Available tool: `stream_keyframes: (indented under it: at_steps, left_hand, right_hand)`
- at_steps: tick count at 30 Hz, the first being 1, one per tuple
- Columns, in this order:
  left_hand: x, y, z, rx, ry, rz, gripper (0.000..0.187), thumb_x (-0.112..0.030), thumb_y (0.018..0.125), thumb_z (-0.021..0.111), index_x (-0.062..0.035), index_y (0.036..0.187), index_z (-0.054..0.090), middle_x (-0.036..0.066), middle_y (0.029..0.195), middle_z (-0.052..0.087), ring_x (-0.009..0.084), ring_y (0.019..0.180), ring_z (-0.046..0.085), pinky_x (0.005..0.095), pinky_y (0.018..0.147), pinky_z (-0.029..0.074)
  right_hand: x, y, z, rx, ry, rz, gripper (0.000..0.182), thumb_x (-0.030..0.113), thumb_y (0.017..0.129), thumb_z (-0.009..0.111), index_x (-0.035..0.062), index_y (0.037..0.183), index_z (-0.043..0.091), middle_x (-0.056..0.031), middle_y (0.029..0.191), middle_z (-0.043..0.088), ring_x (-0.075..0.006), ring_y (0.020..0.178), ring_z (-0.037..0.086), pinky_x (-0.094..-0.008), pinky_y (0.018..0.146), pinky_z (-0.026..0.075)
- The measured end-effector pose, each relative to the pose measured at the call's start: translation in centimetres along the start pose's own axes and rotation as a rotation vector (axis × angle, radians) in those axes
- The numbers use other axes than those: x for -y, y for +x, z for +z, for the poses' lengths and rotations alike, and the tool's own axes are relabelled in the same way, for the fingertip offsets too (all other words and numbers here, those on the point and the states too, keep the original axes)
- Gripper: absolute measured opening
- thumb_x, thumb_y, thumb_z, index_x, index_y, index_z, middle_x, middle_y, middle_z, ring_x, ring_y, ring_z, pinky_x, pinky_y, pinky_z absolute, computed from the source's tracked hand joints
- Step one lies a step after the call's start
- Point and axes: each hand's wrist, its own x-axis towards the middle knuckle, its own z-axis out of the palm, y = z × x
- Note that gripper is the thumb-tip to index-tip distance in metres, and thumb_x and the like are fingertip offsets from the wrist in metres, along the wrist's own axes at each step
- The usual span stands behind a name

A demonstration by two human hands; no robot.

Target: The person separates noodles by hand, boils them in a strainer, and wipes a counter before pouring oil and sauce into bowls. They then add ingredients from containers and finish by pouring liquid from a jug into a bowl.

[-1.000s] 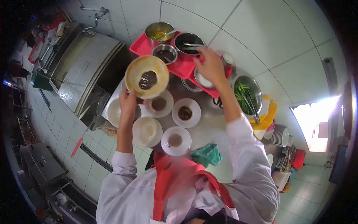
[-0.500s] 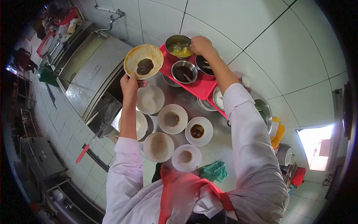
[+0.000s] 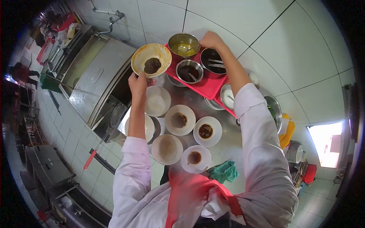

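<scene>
Holding: left hand (image 3: pixel 137 84) grips the rim of the sauce bowl (image 3: pixel 151 60), raised beside the red tray (image 3: pixel 205 86).
Shift: right hand (image 3: pixel 211 39) has moved from the yellow-sauce pot (image 3: pixel 184 45) to the dark pot (image 3: pixel 213 60); grip unclear.
Meaning: likely dark sauce next.
Tabletop: small plates (image 3: pixel 180 120) wait below.

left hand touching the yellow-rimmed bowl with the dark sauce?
Touching. The head view shows the left hand gripping the near rim of the raised bowl, fingers against its underside, no gap between them.
</scene>
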Motion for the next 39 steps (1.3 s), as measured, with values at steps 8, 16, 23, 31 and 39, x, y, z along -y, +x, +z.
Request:
stream_keyframes:
  at_steps: [8,16,23,31,39]
  left_hand:
    - [0.1,0.1,1.3,0.002,0.006,0.029,0.024,-0.008,0.087,0.045,0.0107,0.102,0.048,0.017,0.074,0.062,0.0212,0.052,0.063,0.0313,0.049,0.055]
    - [0.1,0.0,1.9,-0.026,-0.01,0.011,0.025,-0.007,0.086,0.045,0.0117,0.102,0.047,0.018,0.075,0.061,0.0222,0.053,0.063,0.0317,0.049,0.056]
    - [0.2,0.2,1.5,0.037,-0.076,0.048,0.023,-0.007,0.087,0.043,0.0105,0.102,0.047,0.019,0.078,0.061,0.0226,0.057,0.063,0.0317,0.051,0.056]
    - [0.4,-0.2,1.2,0.038,-0.088,0.016,0.025,-0.007,0.087,0.044,0.011,0.104,0.047,0.019,0.08,0.061,0.0219,0.058,0.063,0.0309,0.052,0.056]
    - [0.3,-0.3,1.3,0.029,-0.079,0.037,0.024,-0.008,0.085,0.045,0.0117,0.099,0.047,0.017,0.076,0.06,0.022,0.057,0.063,0.0308,0.052,0.056]
  right_hand:
    - [-0.4,0.0,-2.8,-0.179,0.024,-0.124,0.03,0.031,0.063,0.061,0.0012,0.065,0.067,-0.0224,0.067,0.062,-0.0354,0.066,0.062,-0.0398,0.063,0.049]
    - [6.8,-6.4,-3.2,-0.212,0.08,-0.281,0.028,0.026,0.075,0.057,-0.0008,0.075,0.065,-0.0207,0.079,0.065,-0.0378,0.077,0.062,-0.0447,0.073,0.05]
    - [10.6,-11.1,0.3,-0.522,-0.015,-0.489,0.017,0.021,0.088,0.051,0.0041,0.088,0.053,-0.0149,0.077,0.059,-0.0366,0.069,0.059,-0.0469,0.06,0.047]
    - [10.7,-12.5,1.4,-0.656,0.055,-0.516,0.01,0.015,0.088,0.048,0.0051,0.089,0.05,-0.0129,0.082,0.057,-0.0342,0.067,0.059,-0.0442,0.056,0.047]
    - [7.1,-10.1,2.2,-0.646,0.157,-0.315,0.017,0.018,0.087,0.049,0.0025,0.086,0.055,-0.0176,0.075,0.061,-0.0374,0.066,0.06,-0.0479,0.059,0.047]
